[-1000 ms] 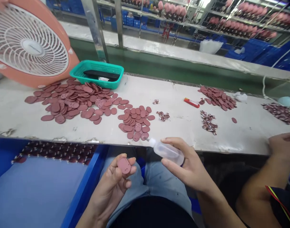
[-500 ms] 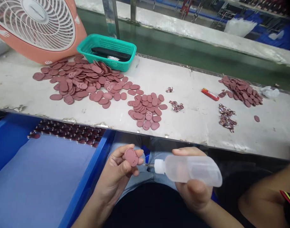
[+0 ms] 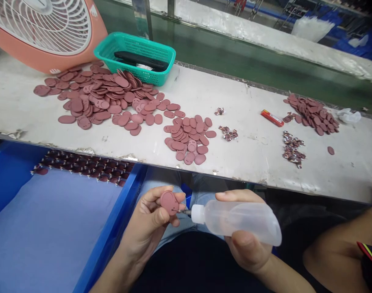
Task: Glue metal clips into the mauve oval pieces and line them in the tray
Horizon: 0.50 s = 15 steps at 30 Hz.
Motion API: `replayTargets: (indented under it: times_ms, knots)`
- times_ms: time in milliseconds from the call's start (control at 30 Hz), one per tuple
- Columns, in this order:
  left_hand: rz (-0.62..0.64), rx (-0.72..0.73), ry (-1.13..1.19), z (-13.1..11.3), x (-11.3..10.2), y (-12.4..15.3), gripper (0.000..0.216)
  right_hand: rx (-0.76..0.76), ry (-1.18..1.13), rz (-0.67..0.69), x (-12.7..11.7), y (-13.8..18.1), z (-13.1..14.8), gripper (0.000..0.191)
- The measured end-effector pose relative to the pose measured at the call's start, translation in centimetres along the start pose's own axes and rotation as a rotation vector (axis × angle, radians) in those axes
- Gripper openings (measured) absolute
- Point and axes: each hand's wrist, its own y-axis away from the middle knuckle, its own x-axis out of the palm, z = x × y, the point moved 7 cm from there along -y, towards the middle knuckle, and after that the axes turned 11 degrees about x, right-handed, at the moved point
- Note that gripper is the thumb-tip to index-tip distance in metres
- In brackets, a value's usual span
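Between the thumb and fingers of my left hand (image 3: 153, 211) is a flat reddish-brown oval piece (image 3: 169, 202) with small holes near its lower edge. My right hand (image 3: 246, 240) grips a translucent squeeze bottle (image 3: 246, 219) lying on its side, white cap toward the left. The bottle's thin metal tip (image 3: 183, 211) reaches the piece around its holes; whether it touches the surface I cannot tell. Both hands are over my lap, below the table's front edge. A pile of similar oval pieces (image 3: 188, 138) lies on the table just beyond them.
Along the white table (image 3: 246, 158) are a larger pile of ovals (image 3: 112, 93), a green basket (image 3: 164, 77), an orange fan (image 3: 82, 53), small metallic bits (image 3: 229, 133) and a red box (image 3: 272, 118). A blue bin (image 3: 94, 252) stands left. Another person's arm (image 3: 335, 248) is at right.
My right hand has brought the squeeze bottle a little left, so its tip now reaches the oval piece's holes. My left hand holds the piece almost still. The view has shifted slightly.
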Motion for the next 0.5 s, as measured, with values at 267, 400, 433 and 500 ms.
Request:
replayTargets:
  times_ms: [267,400,433,500]
  knots:
    - [-0.064,-0.008,-0.008,-0.19,0.46,0.30,0.033,-0.044,0.068,-0.017,0.04,-0.06,0.88,0.032]
    - [-0.096,-0.020,-0.022,-0.37,0.80,0.55,0.034,-0.030,0.040,0.006,0.19,-0.11,0.89,0.032]
    - [-0.099,-0.022,-0.021,-0.41,0.84,0.58,0.034,-0.038,0.039,-0.001,0.14,-0.04,0.90,0.035]
    - [-0.107,-0.025,-0.014,-0.44,0.84,0.63,0.034,-0.069,0.054,-0.042,-0.15,0.18,0.93,0.039]
